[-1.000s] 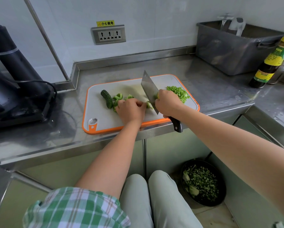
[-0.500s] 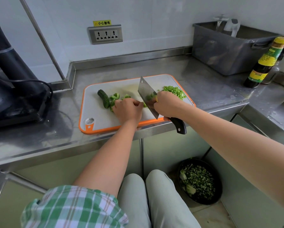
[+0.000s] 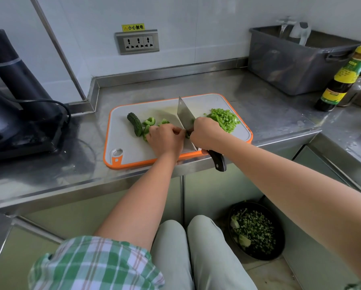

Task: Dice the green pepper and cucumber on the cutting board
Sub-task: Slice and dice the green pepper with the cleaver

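A white cutting board [image 3: 131, 149] with an orange rim lies on the steel counter. A dark green cucumber [image 3: 134, 124] rests at its left. Green pepper pieces [image 3: 149, 122] lie beside it, partly under my left hand [image 3: 166, 139], which curls its fingers over them. My right hand [image 3: 206, 132] grips a cleaver [image 3: 184, 114] by its black handle; the blade stands against my left knuckles. A pile of diced green pepper [image 3: 224, 119] sits on the board's right side.
A grey plastic tub [image 3: 294, 65] and a dark sauce bottle [image 3: 342, 80] stand at the back right. A black appliance [image 3: 18, 105] with a cable sits at the left. On the floor below is a dark bowl [image 3: 255, 229] of vegetable scraps. A wall socket [image 3: 137, 42] is behind.
The cleaver's edge has shifted slightly left, closer against my left hand's knuckles. My left hand still covers the pepper pieces.
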